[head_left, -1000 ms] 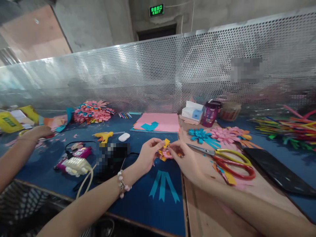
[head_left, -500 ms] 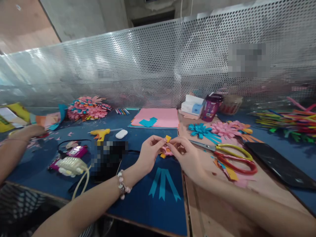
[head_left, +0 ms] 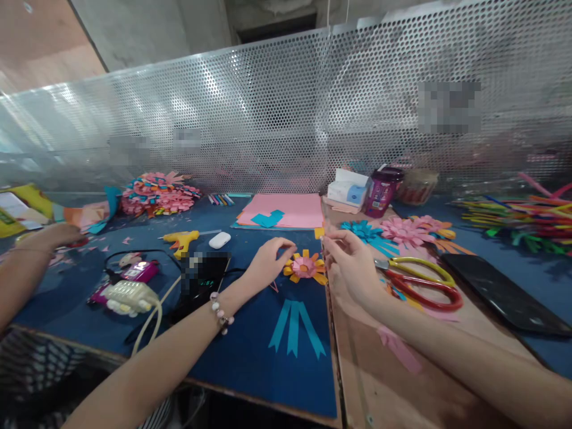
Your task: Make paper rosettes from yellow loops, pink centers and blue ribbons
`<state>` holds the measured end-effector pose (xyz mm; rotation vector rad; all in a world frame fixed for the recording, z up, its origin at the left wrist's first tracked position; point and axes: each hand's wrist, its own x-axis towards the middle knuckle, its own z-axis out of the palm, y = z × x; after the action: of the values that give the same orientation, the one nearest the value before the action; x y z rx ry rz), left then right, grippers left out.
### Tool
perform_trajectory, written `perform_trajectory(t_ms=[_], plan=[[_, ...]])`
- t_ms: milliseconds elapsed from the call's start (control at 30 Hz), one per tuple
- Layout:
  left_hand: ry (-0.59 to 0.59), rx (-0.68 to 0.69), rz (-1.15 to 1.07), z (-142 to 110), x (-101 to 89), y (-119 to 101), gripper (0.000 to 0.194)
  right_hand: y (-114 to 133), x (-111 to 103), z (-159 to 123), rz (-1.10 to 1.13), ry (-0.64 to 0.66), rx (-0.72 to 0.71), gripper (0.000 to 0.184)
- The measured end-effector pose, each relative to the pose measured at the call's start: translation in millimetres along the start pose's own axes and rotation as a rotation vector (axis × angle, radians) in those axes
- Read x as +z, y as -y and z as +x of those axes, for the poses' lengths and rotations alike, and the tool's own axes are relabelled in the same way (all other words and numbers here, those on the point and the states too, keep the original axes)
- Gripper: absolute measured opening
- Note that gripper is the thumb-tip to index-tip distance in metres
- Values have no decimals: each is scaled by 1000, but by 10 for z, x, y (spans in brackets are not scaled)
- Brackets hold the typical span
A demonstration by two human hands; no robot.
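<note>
A paper flower (head_left: 305, 267) with a pink middle and orange-yellow petals lies on the blue table between my hands. My left hand (head_left: 264, 263), with a beaded bracelet at the wrist, is just left of it; the thumb and forefinger are apart with nothing between them. To the flower's upper right, my right hand (head_left: 351, 259) pinches a small orange-yellow paper strip (head_left: 319, 233) between thumb and fingertips. Teal paper ribbon tails (head_left: 295, 330) with notched ends fan out below the flower. Scissors (head_left: 429, 285) with red and yellow handles lie beyond my right wrist, their blades mostly hidden.
A yellow glue gun (head_left: 182, 241), white earbud case (head_left: 219, 240) and power strip (head_left: 131, 298) with cords lie left. Pink sheets (head_left: 286, 205) are behind. Finished flowers (head_left: 406, 232), a purple cup (head_left: 383, 193) and black phone (head_left: 500, 289) are right. Another person's hand (head_left: 56, 235) works far left.
Both hands have moved apart, uncovering the flower on the table. My left hand has drawn back left; my right has moved right and up with an orange-yellow strip.
</note>
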<state>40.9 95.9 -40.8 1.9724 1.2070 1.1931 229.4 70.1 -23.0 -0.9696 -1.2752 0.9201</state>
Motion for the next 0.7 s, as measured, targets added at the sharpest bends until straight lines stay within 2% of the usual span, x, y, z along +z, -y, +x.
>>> perform_trajectory(t_ms=[100,200,333,400,500,600,700], plan=[[20,64,222,26,6,106,22,-44,-114,29,14,44,18,29],[45,27,288,18,52,118,18,-143,-193,-55,-44,111,77,30],[72,-36,319,-5,77,8,17,-224,-264,-222,-125,155,120,28],[80,-57,273,-15,71,-48,18,-212,-298,-282,-170,141,93,25],[81,-67,144,-23,65,-73,19,-169,-342,-340,-219,145,-35,20],[82,-79,-60,-12,66,-41,24,-154,-365,-376,-270,206,-156,16],[38,-165,-224,10,47,-22,33,-164,-366,-396,-304,260,-194,15]])
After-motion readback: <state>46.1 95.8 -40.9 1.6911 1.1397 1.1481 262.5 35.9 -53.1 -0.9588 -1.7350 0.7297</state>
